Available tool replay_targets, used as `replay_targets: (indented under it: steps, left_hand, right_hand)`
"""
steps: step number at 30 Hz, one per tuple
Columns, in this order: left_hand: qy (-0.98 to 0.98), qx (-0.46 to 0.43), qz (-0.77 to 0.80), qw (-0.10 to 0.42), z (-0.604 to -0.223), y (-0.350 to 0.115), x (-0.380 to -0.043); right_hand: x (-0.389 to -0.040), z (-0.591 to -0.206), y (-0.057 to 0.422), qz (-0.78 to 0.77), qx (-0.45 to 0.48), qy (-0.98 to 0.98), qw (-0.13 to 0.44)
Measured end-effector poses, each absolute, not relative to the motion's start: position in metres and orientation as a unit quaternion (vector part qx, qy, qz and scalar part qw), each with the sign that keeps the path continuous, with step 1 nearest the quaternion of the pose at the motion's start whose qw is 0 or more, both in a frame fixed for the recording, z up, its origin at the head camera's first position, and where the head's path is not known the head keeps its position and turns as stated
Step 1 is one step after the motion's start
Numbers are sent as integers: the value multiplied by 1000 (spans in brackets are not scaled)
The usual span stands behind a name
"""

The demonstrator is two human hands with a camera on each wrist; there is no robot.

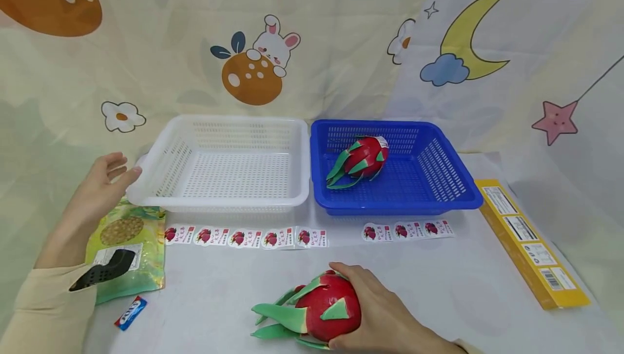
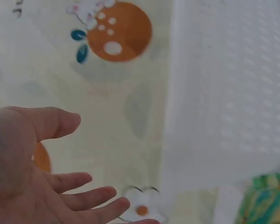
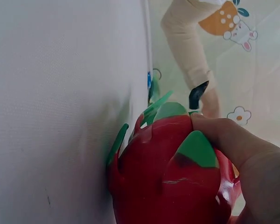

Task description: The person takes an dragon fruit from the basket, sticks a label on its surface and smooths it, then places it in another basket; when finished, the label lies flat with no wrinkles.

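From the head view, the right hand [image 1: 385, 310] grips a dragon fruit [image 1: 322, 310] on the counter [image 1: 439, 289] at six o'clock; the left hand [image 1: 99, 186], fingers spread and holding nothing, hovers at nine o'clock beside the white basket [image 1: 146, 181]. The left wrist view shows relaxed fingers [image 2: 84, 198]. The right wrist view shows fingers [image 3: 224, 135] curled over the fruit.

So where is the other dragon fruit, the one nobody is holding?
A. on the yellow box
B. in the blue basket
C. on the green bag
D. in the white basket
B: the second dragon fruit lies inside the blue basket, while the white basket beside it holds no fruit.
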State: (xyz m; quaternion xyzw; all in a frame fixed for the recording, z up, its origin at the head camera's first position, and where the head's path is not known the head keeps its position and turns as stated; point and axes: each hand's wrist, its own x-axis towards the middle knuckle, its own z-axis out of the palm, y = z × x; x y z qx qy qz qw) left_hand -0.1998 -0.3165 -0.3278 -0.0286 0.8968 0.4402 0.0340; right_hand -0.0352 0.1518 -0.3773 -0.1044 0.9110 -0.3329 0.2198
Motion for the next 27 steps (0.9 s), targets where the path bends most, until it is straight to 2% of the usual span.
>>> replay_targets:
  steps: [3, 7, 11, 19, 23, 27]
  left_hand:
    - [910, 1, 414, -13, -305, -285, -178]
    - [905, 133, 403, -19, -295, -222, -153]
    - [890, 260, 374, 23, -312, -159, -129]
    - [844, 383, 319, 197, -356, -88, -91]
    - [822, 414, 323, 221, -373, -76, -86]
    - [818, 405, 333, 235, -383, -73, -85]
  right_hand:
    - [-35, -378, 151, -329, -109, 913, 216]
    - [-33, -379, 151, -325, -111, 915, 212]
    - [-32, -379, 150, -322, -113, 918, 204]
    - [-29, -382, 149, -287, -143, 937, 140]
    - [-29, -383, 150, -282, -152, 939, 123]
    - [-29, -383, 150, -282, -157, 939, 119]
